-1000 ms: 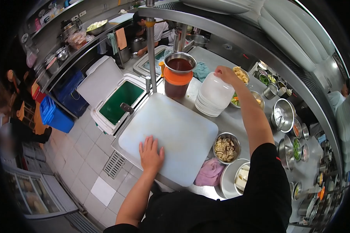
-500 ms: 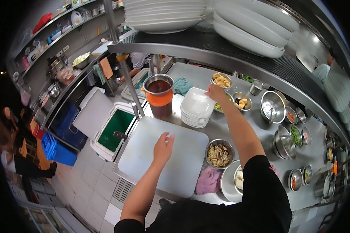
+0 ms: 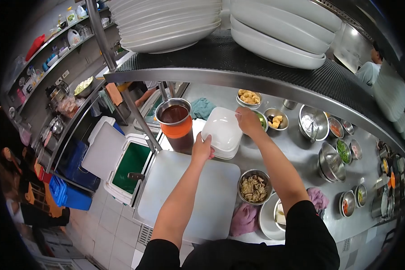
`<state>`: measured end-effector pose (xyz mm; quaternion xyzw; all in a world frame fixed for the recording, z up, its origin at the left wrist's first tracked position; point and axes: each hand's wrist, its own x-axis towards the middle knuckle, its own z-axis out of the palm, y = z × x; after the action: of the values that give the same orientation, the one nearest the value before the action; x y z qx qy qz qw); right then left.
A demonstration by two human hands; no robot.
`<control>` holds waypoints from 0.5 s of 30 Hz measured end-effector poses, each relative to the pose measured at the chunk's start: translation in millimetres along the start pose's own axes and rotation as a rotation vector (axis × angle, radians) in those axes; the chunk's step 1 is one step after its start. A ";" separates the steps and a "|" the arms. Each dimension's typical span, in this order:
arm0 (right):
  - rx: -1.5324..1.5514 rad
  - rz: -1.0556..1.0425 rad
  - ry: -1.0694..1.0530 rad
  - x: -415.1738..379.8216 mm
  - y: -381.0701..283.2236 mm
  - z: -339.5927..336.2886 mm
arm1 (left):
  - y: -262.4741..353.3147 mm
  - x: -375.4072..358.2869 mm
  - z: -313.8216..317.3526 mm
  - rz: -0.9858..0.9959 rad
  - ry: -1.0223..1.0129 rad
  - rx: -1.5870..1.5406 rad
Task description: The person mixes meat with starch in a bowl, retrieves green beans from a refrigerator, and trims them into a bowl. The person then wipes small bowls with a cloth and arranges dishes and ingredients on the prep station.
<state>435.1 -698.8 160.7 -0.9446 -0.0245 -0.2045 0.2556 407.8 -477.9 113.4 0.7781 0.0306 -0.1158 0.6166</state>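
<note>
Head view shows both hands on a stack of white square dishes (image 3: 222, 131) that stands on the steel counter (image 3: 301, 155), behind the white cutting board (image 3: 189, 193). Left hand (image 3: 202, 149) grips the near left edge of the top dish, fingers curled around the rim. Right hand (image 3: 248, 121) grips the far right edge of the same dish, and the dish is tilted a little above the others. Just left of the stack stands a dark container with an orange collar (image 3: 177, 128), and a metal bowl of brown sauce (image 3: 173, 112) sits on top of it. Near the board's right side is a metal bowl of sliced mushrooms (image 3: 254, 187), with a pink cloth (image 3: 244, 219) beside it. Small metal bowls with food (image 3: 274, 119) stand behind the right hand.
</note>
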 end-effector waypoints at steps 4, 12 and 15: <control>0.009 -0.063 0.041 -27.0 -19.6 -16.6 | 2.8 -25.0 -7.9 0.095 0.082 -0.135; 0.075 -0.077 -0.038 -167.0 -92.3 4.1 | -68.2 -159.7 -70.3 0.145 0.174 -0.019; 0.062 -0.008 -0.159 -218.4 -103.6 40.9 | -95.4 -203.2 -89.7 0.015 0.223 0.066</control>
<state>234.9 -575.9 90.4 -0.9493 -0.0547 -0.1292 0.2813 205.1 -349.2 85.9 0.8063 0.0893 -0.0251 0.5842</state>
